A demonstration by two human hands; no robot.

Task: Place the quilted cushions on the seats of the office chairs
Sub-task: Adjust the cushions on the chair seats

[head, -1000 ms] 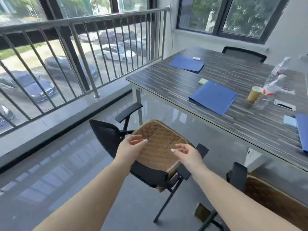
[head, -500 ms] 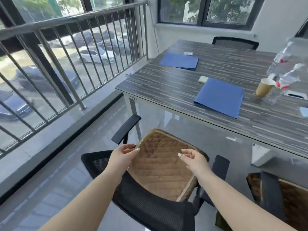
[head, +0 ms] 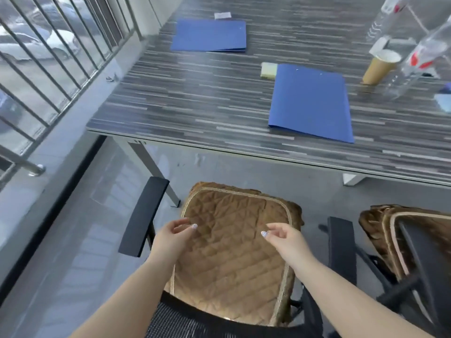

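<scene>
Brown quilted cushion [head: 234, 254] is lying flat on the seat of the office chair [head: 144, 215] by the table [head: 195, 106]. Left hand [head: 174, 236] and right hand [head: 285, 239] are hovering over it, fingers loosely curled, gripping nothing. Second cushion [head: 380, 230] is sitting on the neighbouring chair [head: 341, 245], right.

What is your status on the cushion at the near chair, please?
Left hand and right hand over the quilted cushion, fingers loosely curled, gripping nothing. Cushion lies flat on the chair seat. Nothing in the way.
</scene>
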